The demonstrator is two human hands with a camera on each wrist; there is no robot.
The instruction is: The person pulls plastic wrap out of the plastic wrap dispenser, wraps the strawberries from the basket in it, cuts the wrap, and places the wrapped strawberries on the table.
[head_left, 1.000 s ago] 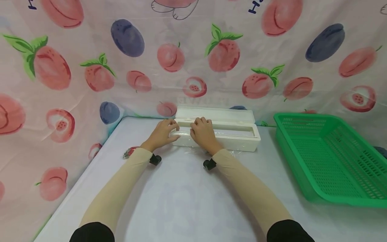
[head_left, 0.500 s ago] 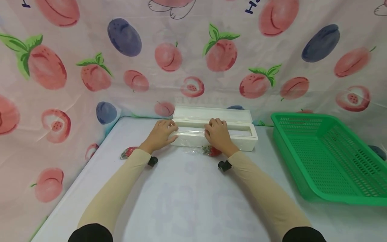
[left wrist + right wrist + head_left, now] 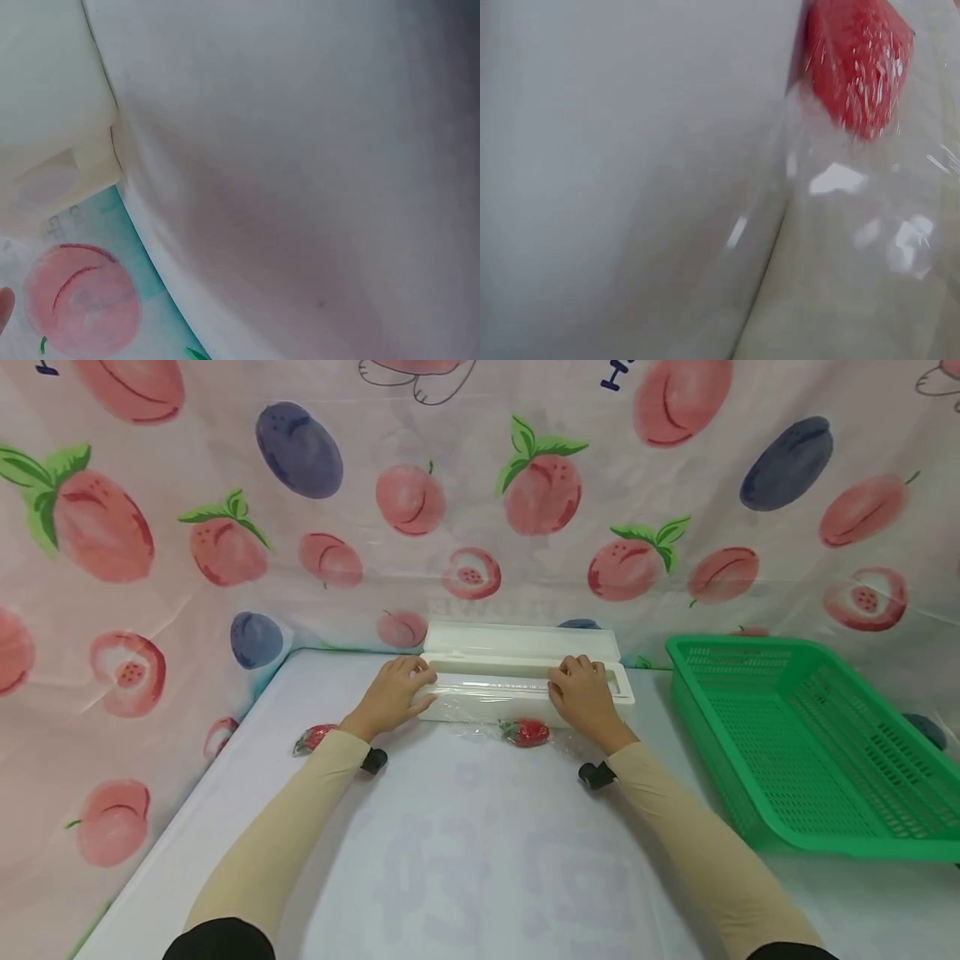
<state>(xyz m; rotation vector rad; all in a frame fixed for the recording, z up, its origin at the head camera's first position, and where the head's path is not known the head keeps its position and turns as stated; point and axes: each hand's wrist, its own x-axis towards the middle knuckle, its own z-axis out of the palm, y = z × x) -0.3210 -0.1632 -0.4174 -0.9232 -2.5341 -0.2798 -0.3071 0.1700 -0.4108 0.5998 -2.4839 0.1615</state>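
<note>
A white cling film dispenser (image 3: 450,708) stands at the back of the table with its lid raised. My left hand (image 3: 388,693) grips its left end, thumb in front and fingers over the top. My right hand (image 3: 588,700) pinches the dispenser's top rail near the right end; what lies under the fingertips is hidden. Clear cling film (image 3: 855,247) hangs over the front wall onto the table. A red strawberry (image 3: 527,732) lies on or under that film, close to the dispenser's front. The left wrist view holds the dispenser's corner (image 3: 52,75) and one fingertip (image 3: 4,307).
Another strawberry (image 3: 315,739), seemingly film-wrapped, lies beside my left forearm. A green basket (image 3: 840,843) stands at the right. Behind the white table (image 3: 465,860) hangs a fruit-print curtain (image 3: 540,568).
My right hand has slid rightward along the dispenser's rail, from left of middle to near its right end, uncovering the strawberry in front. My left hand stays at the left end.
</note>
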